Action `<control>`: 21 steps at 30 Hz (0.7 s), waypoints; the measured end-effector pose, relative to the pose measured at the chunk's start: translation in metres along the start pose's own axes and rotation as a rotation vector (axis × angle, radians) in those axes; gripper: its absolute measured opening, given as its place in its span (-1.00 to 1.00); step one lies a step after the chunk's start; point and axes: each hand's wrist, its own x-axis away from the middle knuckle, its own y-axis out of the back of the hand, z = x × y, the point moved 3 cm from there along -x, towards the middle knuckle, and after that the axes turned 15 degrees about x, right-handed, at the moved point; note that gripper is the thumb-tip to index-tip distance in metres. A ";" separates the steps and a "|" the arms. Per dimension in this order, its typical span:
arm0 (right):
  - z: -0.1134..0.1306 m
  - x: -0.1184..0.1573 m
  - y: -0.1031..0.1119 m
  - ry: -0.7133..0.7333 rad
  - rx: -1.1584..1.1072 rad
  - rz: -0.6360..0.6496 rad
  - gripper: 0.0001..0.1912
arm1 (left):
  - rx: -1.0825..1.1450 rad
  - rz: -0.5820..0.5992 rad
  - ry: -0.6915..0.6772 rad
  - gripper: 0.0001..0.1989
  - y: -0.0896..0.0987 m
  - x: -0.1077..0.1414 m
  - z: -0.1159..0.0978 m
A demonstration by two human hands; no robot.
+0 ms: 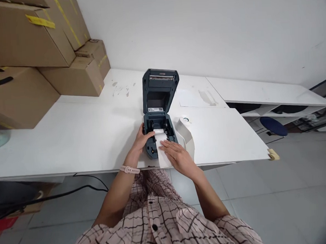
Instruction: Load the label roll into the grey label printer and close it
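Observation:
A dark label printer [161, 94] stands on the white table with its lid raised. A white paper strip [163, 157] runs out of its open body and over the front edge. My left hand [141, 140] is at the printer's left side, its thumb reaching over the rim towards the paper and its fingers mostly hidden along the side. My right hand [178, 156] lies over the paper at the printer's front right, fingers stretched out and touching the strip. Beside the printer on the right lies a loose curled white strip [186, 135] with a roll end.
Cardboard boxes [22, 38] are stacked on the table [98, 148] at the left, against the wall. A flat white sheet [189, 98] lies behind the printer. Black cables [68, 193] hang below the front edge, and a blue stool [273, 126] stands far right.

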 end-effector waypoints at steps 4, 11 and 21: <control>0.000 -0.002 -0.002 -0.004 -0.020 -0.014 -0.59 | 0.009 0.000 0.000 -0.14 0.001 -0.001 0.000; 0.007 0.005 0.014 0.037 -0.111 0.122 -0.58 | -0.046 -0.055 -0.014 -0.24 -0.006 0.013 -0.009; -0.112 -0.180 0.097 -0.259 -0.466 -0.288 -0.14 | -0.236 -0.046 -0.049 0.16 -0.002 0.094 0.029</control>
